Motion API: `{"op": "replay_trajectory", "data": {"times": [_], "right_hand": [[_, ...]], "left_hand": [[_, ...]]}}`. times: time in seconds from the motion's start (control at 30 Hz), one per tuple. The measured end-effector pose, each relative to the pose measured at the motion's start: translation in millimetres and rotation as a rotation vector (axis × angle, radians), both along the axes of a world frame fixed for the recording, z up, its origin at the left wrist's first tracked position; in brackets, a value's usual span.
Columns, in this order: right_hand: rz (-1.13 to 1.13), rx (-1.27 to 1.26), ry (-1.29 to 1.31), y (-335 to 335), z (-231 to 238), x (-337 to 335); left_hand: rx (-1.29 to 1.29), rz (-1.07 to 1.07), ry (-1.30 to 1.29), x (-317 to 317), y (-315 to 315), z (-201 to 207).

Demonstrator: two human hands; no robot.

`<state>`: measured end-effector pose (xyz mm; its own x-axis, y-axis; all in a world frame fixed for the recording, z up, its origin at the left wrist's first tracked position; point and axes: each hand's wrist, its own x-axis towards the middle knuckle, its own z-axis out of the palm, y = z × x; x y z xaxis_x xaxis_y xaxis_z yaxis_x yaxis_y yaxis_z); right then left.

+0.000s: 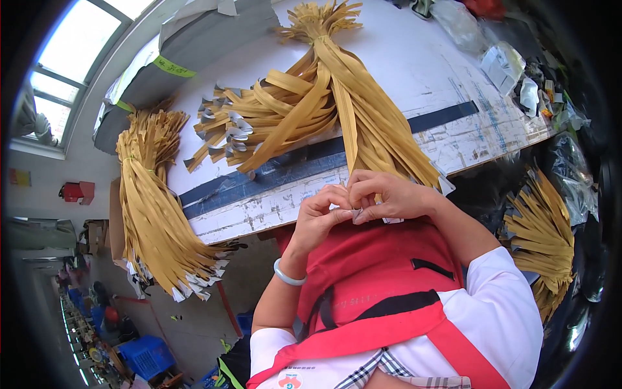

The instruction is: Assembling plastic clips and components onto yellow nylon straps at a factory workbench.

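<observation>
At the table's front edge my left hand (322,211) and my right hand (393,196) meet, fingertips pinched together. Between them shows the small pale end (356,212) of what looks like a tan zipper strip (348,123), which runs down from the tied bundle of tan strips (382,126) to my fingers. My fingers hide most of that end. Other strips of the bundle hang over the edge beside my right hand, one with a white tip (446,185). A looped group of strips (285,113) with grey and white ends lies to the left.
A second tan bundle (146,194) hangs over the table's left end, and another (544,240) hangs at the right. Dark blue tape (246,184) runs along the white table (453,65). Plastic bags and scraps (505,68) crowd the far right. A blue crate (146,355) stands on the floor.
</observation>
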<state>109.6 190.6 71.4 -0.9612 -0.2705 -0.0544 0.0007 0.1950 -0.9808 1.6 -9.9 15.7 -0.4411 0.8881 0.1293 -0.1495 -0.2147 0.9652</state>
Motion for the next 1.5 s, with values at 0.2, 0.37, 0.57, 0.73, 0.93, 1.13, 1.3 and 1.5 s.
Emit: {"op": "replay_trajectory", "data": {"times": [0.2, 0.37, 0.57, 0.73, 0.93, 1.13, 1.3, 1.5], "right_hand": [[-0.142, -0.247, -0.005, 1, -15, -10], [-0.198, -0.354, -0.163, 5, 1, -8], [-0.463, 0.306, 0.284, -19, -25, -15], [-0.541, 0.138, 0.455, -16, -41, -16], [-0.477, -0.113, 0.214, -22, -29, -10], [-0.55, 0.013, 0.172, -32, -33, -6], [-0.568, -0.028, 0.144, -20, -33, -10], [-0.65, 0.184, 0.107, 11, -20, 12]], "left_hand": [[0.06, -0.006, -0.354, -4, 7, 1], [0.015, 0.002, -0.296, -5, 9, 20], [-0.125, 0.657, 0.765, 13, 28, 11], [-0.029, 0.409, -0.111, 18, 12, 25], [-0.097, 0.208, 0.418, -14, -4, 10], [-0.169, 0.282, 0.696, 2, 6, 5], [-0.229, 0.335, 0.657, -2, -5, 21], [-0.04, 1.312, 0.293, -74, -73, 46]]}}
